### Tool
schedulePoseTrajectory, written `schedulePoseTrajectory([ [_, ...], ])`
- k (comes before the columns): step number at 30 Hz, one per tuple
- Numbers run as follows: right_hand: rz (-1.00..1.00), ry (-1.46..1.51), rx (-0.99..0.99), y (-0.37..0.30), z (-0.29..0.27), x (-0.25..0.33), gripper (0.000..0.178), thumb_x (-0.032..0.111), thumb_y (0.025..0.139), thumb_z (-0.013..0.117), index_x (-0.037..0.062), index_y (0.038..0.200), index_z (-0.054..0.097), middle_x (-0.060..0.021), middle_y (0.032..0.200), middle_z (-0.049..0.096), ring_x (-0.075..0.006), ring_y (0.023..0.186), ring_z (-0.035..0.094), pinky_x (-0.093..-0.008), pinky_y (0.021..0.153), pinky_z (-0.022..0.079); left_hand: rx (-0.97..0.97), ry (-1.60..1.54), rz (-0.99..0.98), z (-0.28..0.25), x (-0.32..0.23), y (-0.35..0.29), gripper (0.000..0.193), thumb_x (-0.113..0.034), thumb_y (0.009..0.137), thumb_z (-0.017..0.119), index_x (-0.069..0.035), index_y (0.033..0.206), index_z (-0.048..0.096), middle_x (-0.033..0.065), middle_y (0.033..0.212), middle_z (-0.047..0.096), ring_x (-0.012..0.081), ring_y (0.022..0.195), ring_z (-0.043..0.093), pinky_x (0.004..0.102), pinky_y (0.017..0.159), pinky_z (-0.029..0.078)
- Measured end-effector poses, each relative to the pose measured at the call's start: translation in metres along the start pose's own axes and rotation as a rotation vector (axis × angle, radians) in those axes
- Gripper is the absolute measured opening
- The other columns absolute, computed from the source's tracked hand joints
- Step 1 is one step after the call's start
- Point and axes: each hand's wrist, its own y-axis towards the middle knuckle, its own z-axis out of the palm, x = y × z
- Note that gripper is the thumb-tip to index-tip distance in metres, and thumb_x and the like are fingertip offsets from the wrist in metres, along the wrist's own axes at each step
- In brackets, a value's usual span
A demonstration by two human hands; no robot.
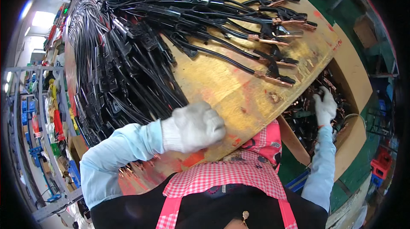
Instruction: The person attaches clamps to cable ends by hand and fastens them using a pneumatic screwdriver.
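My left hand (197,127), in a white knitted glove, is closed in a fist over the near part of the worn wooden tabletop (213,88). Nothing sticks out of the fist. My right hand (326,107), gloved the same way, reaches into a cardboard box (358,84) on the right. Its fingers are apart among a heap of black and copper clamp parts (305,118). Several black cables with copper-jawed welding clamps (273,77) lie fanned across the tabletop, jaws toward its right edge.
A thick bundle of black cables (115,67) with dark plastic pieces covers the table's left side. Copper ends (128,171) show beside my left forearm. Metal shelving (40,101) stands at far left. Red and blue crates (380,165) sit on the green floor at right.
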Motion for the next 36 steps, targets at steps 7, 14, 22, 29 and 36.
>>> schedulePoseTrajectory([
  [7,-0.020,1.556,-0.203,-0.076,-0.103,0.008,0.025,-0.007,0.092,0.056,-0.0045,0.117,0.060,-0.0129,0.110,0.064,-0.0218,0.097,0.065,-0.0269,0.081,0.054,-0.092,0.276,-0.300,-0.022,0.048,-0.054,0.020,-0.027,0.072,0.068,-0.014,0.083,0.058,0.0037,0.084,0.058,0.0226,0.087,0.060,0.0396,0.077,0.050],
  [14,0.061,1.177,0.379,-0.132,-0.108,0.088,0.028,0.002,0.083,0.063,-0.0069,0.110,0.063,-0.0060,0.074,0.063,-0.0103,0.059,0.055,-0.0237,0.054,0.043,0.179,0.496,-0.270,-0.050,0.045,-0.074,0.017,-0.024,0.077,0.067,-0.011,0.087,0.062,0.0038,0.074,0.061,0.0234,0.078,0.065,0.0395,0.081,0.054],
  [22,-0.314,0.750,0.268,-0.122,-0.085,0.179,0.040,0.017,0.080,0.076,0.0065,0.117,0.066,-0.0126,0.106,0.071,-0.0238,0.094,0.070,-0.0325,0.085,0.053,0.634,0.528,-0.428,-0.036,0.057,-0.026,0.022,-0.013,0.080,0.062,-0.007,0.100,0.065,0.0095,0.082,0.067,0.0266,0.067,0.069,0.0437,0.043,0.051],
  [29,-0.382,0.714,0.105,-0.117,-0.065,0.175,0.039,0.017,0.078,0.076,0.0088,0.115,0.068,-0.0121,0.106,0.068,-0.0277,0.092,0.068,-0.0361,0.081,0.054,0.338,0.573,-0.096,-0.026,0.099,-0.017,0.010,-0.018,0.080,0.064,-0.011,0.086,0.064,0.0026,0.090,0.064,0.0215,0.084,0.065,0.0378,0.066,0.054],
  [36,-0.618,0.672,-0.071,-0.111,-0.063,0.191,0.044,0.011,0.079,0.074,0.0113,0.122,0.064,-0.0110,0.119,0.064,-0.0291,0.096,0.067,-0.0359,0.082,0.055,-0.117,0.263,-0.222,-0.028,0.088,0.005,0.024,-0.022,0.074,0.074,-0.014,0.094,0.064,0.0046,0.090,0.066,0.0276,0.082,0.065,0.0401,0.070,0.052],
])
